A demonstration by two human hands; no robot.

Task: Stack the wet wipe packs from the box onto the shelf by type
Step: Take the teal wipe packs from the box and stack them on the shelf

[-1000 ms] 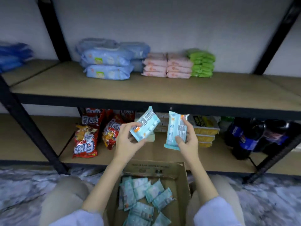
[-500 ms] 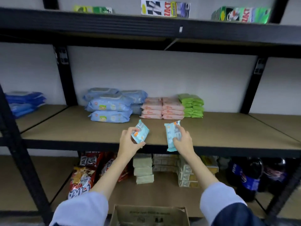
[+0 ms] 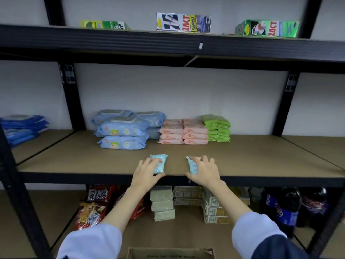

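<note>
Two teal packs, carried up from the box (image 3: 170, 253) a second ago, now lie flat near the front edge of the shelf (image 3: 261, 161), so a new teal type begins in front of the blue, pink (image 3: 183, 131) and green (image 3: 217, 128) stacks. The left hand (image 3: 147, 171) grips the left pack (image 3: 159, 164), fingers over its top, thumb at its near end. The right hand (image 3: 204, 171) covers the right pack (image 3: 192, 165), fingers curled on it. Neither pack is let go yet
</note>
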